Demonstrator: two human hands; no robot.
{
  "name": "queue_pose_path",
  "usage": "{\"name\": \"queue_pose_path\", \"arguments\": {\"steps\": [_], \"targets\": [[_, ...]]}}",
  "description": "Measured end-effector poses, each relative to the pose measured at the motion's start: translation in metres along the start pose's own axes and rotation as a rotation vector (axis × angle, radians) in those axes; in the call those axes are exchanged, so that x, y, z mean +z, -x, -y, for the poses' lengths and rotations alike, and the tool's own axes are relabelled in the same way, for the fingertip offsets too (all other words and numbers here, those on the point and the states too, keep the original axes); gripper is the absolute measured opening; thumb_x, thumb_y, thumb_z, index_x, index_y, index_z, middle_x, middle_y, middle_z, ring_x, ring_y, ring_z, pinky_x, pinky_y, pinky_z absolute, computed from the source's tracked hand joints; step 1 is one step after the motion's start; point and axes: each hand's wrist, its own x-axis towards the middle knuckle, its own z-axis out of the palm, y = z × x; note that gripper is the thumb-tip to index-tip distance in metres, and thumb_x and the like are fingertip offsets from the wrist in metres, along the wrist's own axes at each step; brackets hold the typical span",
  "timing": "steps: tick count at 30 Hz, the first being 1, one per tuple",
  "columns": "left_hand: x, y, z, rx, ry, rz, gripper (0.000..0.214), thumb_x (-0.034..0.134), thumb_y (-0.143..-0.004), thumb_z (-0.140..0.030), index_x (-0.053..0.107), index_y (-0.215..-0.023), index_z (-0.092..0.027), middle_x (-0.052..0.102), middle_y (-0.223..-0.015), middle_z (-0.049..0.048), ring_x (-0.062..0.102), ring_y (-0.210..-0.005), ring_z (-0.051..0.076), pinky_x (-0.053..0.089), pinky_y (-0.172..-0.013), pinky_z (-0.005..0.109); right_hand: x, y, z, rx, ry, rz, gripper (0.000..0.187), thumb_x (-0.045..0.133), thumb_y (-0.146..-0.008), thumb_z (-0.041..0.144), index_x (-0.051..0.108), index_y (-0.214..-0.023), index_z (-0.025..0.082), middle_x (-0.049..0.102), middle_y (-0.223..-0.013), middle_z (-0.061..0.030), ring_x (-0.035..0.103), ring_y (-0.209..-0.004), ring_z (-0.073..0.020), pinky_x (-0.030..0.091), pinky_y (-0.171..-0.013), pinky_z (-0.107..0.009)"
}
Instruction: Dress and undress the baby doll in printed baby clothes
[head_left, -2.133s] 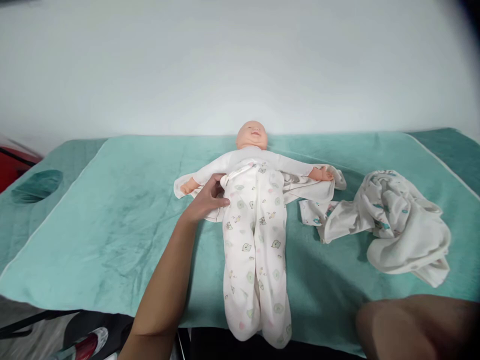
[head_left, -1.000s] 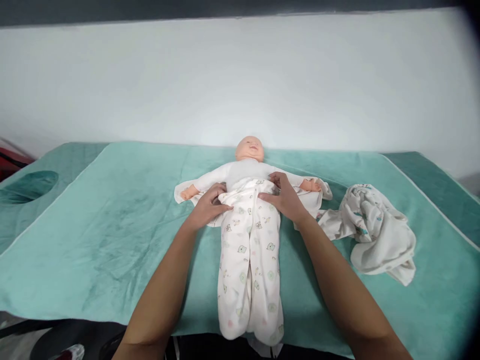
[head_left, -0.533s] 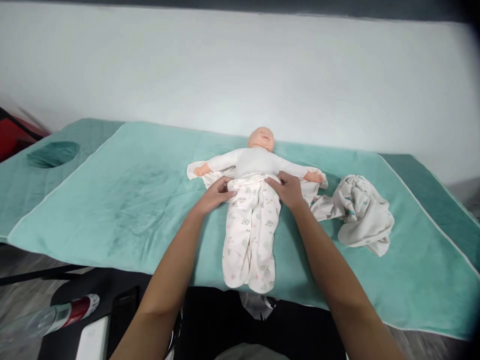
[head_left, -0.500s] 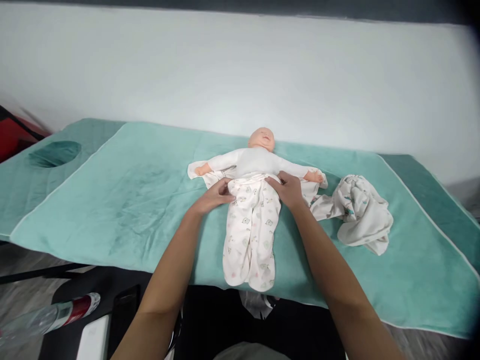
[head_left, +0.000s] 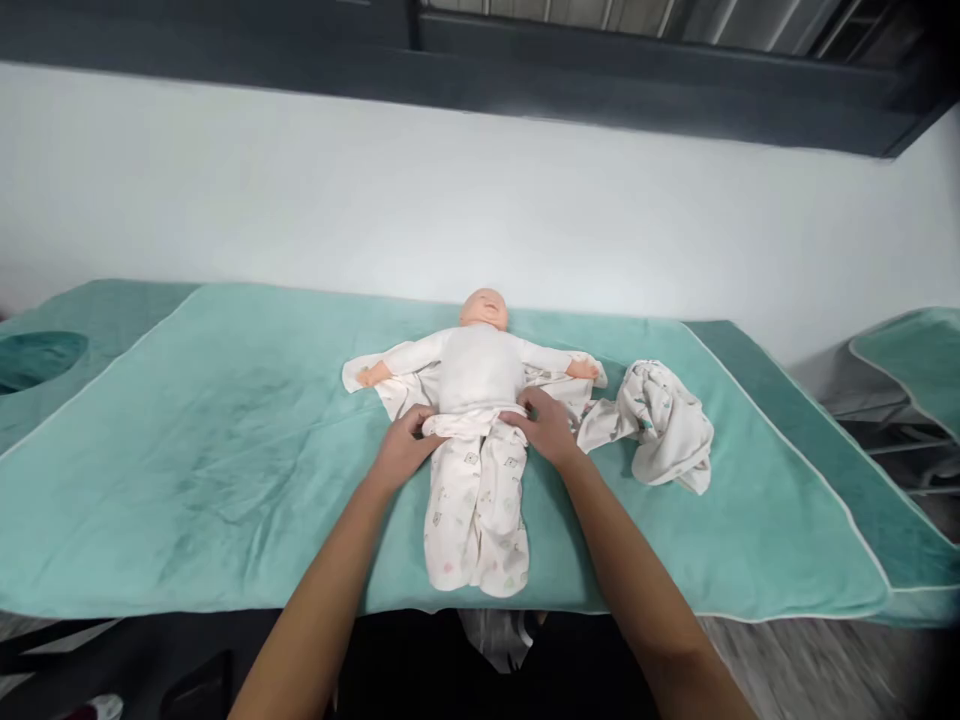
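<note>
A baby doll (head_left: 480,370) lies on its back on the green bed, arms spread, its torso white. White printed baby pants (head_left: 477,510) cover its legs and feet. My left hand (head_left: 405,447) pinches the waistband at the doll's hip on the left. On the opposite side my right hand (head_left: 547,423) grips the same waistband, thumb across its front. The waistband is bunched at the doll's lower belly. Beneath the doll's arms and back a spread white garment (head_left: 405,392) shows at both sides.
A crumpled white printed cloth (head_left: 664,425) lies right of the doll. The green bed cover (head_left: 247,430) runs to the white wall (head_left: 300,190) behind. A face hole (head_left: 41,360) opens at the bed's left end. A dark phone (head_left: 196,688) sits low at left.
My view has tilted up and shifted right, showing more wall. The pants' waistband now looks folded and bunched lower on the doll's belly, with both hands still on it.
</note>
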Motion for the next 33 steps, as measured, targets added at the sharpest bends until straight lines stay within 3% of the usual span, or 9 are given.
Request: {"name": "queue_pose_path", "arguments": {"steps": [2,6,9,12,17,20,23,28,33], "targets": [[-0.006,0.002,0.001,0.041,0.105,0.104,0.041,0.073,-0.08,-0.043,0.057,-0.11,-0.022,0.058,-0.105,0.0025,0.056,-0.097,0.018,0.045,-0.086,0.029,-0.006,0.012,-0.002,-0.035,-0.091,0.055,0.037,0.067,-0.085,0.056,0.052,-0.092,0.022,0.056,-0.093,-0.0029,0.054,-0.087,-0.0194,0.044,-0.08,-0.031],[-0.018,0.006,-0.004,0.088,0.054,0.314,0.074,0.085,-0.067,-0.045,0.049,-0.128,-0.025,0.053,-0.127,0.0074,0.052,-0.12,0.025,0.043,-0.102,0.035,-0.015,0.031,-0.005,-0.072,-0.093,0.187,0.069,0.083,-0.066,0.057,0.049,-0.114,0.021,0.055,-0.117,-0.0093,0.053,-0.107,-0.0256,0.045,-0.093,-0.037],[-0.012,0.016,-0.011,0.124,-0.057,0.227,0.053,0.083,-0.067,-0.048,0.057,-0.105,-0.021,0.057,-0.12,0.0076,0.054,-0.115,0.025,0.043,-0.1,0.035,-0.014,0.036,-0.001,-0.1,-0.006,0.231,0.042,0.079,-0.073,0.046,0.051,-0.092,0.021,0.058,-0.098,-0.0054,0.054,-0.092,-0.0228,0.043,-0.084,-0.035],[0.006,0.033,-0.015,0.11,-0.144,0.076,0.035,0.072,-0.078,-0.049,0.052,-0.077,-0.02,0.06,-0.092,0.0025,0.056,-0.089,0.02,0.044,-0.083,0.031,-0.007,0.037,0.005,-0.057,0.007,0.188,0.024,0.066,-0.08,0.031,0.046,-0.073,0.021,0.055,-0.075,-0.0003,0.05,-0.076,-0.0184,0.039,-0.075,-0.031],[0.021,0.062,-0.024,-0.1,-0.093,-0.083,0.026,0.062,-0.084,-0.043,0.053,-0.078,-0.019,0.051,-0.071,-0.0027,0.05,-0.071,0.016,0.04,-0.067,0.028,-0.002,0.051,0.014,0.173,-0.227,0.132,0.013,0.059,-0.079,0.027,0.049,-0.072,0.021,0.052,-0.069,0.0031,0.049,-0.068,-0.0155,0.036,-0.064,-0.027],[0.011,0.073,-0.033,-0.074,0.026,0.106,0.042,0.07,-0.081,-0.045,0.058,-0.112,-0.02,0.062,-0.104,0.0034,0.059,-0.097,0.02,0.048,-0.084,0.031,-0.009,0.066,0.021,0.145,-0.275,0.178,0.023,0.068,-0.078,0.036,0.056,-0.089,0.02,0.058,-0.086,0.0003,0.053,-0.081,-0.0178,0.042,-0.073,-0.029],[-0.001,0.08,-0.042,-0.004,-0.021,0.302,0.075,0.084,-0.068,-0.045,0.05,-0.132,-0.023,0.052,-0.133,0.0091,0.053,-0.122,0.026,0.046,-0.101,0.035,-0.015,0.08,0.028,0.066,-0.209,0.234,0.048,0.08,-0.07,0.044,0.056,-0.103,0.019,0.058,-0.101,-0.0039,0.053,-0.09,-0.02,0.044,-0.079,-0.031],[0.001,0.089,-0.052,0.096,-0.187,0.269,0.033,0.074,-0.079,-0.047,0.063,-0.093,-0.019,0.058,-0.114,0.0076,0.057,-0.108,0.025,0.047,-0.096,0.036,-0.011,0.09,0.033,0.007,-0.125,0.243,0.025,0.068,-0.082,0.033,0.048,-0.075,0.02,0.052,-0.075,0.0011,0.044,-0.072,-0.0156,0.035,-0.069,-0.028],[0.012,0.106,-0.058,-0.041,-0.271,0.186,0.03,0.064,-0.086,-0.049,0.06,-0.084,-0.02,0.061,-0.086,0.0015,0.06,-0.085,0.022,0.049,-0.081,0.036,-0.013,0.098,0.036,0.17,-0.375,0.235,0.028,0.065,-0.083,0.038,0.045,-0.076,0.022,0.048,-0.07,0.0031,0.044,-0.067,-0.0149,0.036,-0.062,-0.027]]}}
